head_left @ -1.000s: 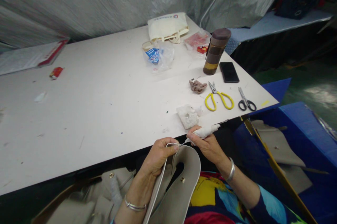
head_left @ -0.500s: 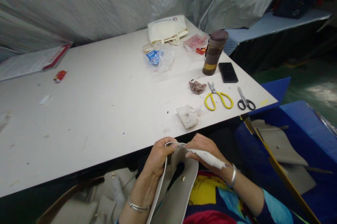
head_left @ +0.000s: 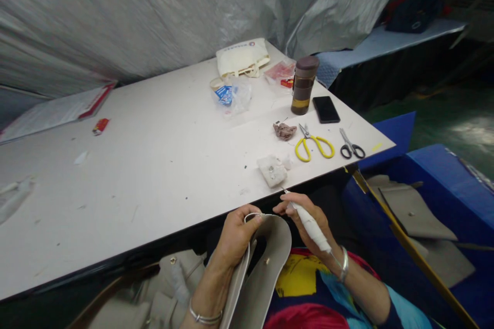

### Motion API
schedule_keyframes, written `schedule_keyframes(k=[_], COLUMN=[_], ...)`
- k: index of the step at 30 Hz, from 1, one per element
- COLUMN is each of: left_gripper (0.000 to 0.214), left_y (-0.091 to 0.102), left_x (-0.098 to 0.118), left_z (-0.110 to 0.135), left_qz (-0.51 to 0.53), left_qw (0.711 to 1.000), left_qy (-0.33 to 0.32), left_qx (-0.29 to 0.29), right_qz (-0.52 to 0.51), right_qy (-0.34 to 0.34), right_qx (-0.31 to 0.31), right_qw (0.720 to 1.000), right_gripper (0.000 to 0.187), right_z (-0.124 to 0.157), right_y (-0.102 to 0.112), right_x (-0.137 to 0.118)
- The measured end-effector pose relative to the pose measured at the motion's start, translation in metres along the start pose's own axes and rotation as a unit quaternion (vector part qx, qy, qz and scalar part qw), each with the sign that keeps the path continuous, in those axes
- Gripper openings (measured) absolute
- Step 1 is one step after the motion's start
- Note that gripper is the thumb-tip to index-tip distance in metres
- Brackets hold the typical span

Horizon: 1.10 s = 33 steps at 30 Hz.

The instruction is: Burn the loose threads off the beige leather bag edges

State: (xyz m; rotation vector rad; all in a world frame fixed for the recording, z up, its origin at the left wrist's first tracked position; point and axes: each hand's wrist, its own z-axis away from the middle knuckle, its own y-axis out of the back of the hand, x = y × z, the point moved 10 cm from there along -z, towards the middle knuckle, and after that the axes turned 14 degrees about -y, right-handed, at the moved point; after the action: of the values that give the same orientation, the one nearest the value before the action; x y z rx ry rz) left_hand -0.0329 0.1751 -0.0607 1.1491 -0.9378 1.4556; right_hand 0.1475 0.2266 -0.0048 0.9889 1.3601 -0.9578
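Observation:
In the head view my left hand [head_left: 239,234] pinches the top edge of a beige leather bag piece [head_left: 272,246], which has a small metal stud on its inner face and hangs over my lap. My right hand [head_left: 309,215] is closed round a pen-like tool [head_left: 313,227] with a white-wrapped handle, a thin metal tip and what looks like a cord at its back end. That tip points at a crumpled white pad [head_left: 272,171] on the table edge; whether they touch I cannot tell. Right hand and bag piece are apart.
On the white table [head_left: 154,174] are yellow-handled scissors [head_left: 314,146], black-handled scissors [head_left: 352,150], a phone [head_left: 326,109], a bottle [head_left: 304,87], brown crumpled material [head_left: 284,131] and a cloth bag [head_left: 243,58]. A blue bin [head_left: 436,164] with beige pieces stands at right; more beige pieces [head_left: 170,288] lie lower left.
My right hand has moved off the bag piece's top edge, up and right, bringing the tool's tip to the white pad. My left hand still holds the piece. The view has shifted slightly.

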Motion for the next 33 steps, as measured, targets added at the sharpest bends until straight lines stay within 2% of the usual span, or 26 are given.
schedule_keyframes(k=[4,11,18,22,26,30,33], left_gripper=[0.021,0.018,0.026,0.033,0.031,0.038,0.046], left_y=[0.003,0.003,-0.006,-0.005,0.005,0.027,0.021], left_x=[0.009,0.017,0.031,0.029,0.025,0.005,-0.011], left_z=[0.003,0.007,0.01,0.011,0.017,0.023,0.027], left_qz=[-0.053,-0.104,-0.057,-0.012,0.102,0.151,0.148], left_qw=[0.998,0.992,0.993,0.994,0.987,0.984,0.984], left_qy=[-0.031,-0.05,-0.088,-0.086,-0.081,-0.054,-0.009], left_qx=[-0.018,-0.044,-0.059,-0.065,-0.094,-0.078,-0.102], right_qz=[0.058,0.157,0.079,0.08,0.087,0.103,0.114], right_qy=[-0.02,-0.045,-0.119,-0.097,-0.075,-0.064,-0.053], right_qx=[-0.019,-0.103,-0.134,-0.136,-0.1,-0.047,-0.006], right_qw=[0.998,0.981,0.981,0.983,0.988,0.991,0.992], right_gripper=[0.018,0.014,0.021,0.014,0.008,0.009,0.009], right_z=[0.002,0.007,0.002,0.005,0.012,0.018,0.024], right_y=[-0.012,-0.041,-0.056,-0.063,-0.055,-0.036,-0.018], right_x=[0.01,0.012,0.018,0.011,0.003,-0.004,-0.012])
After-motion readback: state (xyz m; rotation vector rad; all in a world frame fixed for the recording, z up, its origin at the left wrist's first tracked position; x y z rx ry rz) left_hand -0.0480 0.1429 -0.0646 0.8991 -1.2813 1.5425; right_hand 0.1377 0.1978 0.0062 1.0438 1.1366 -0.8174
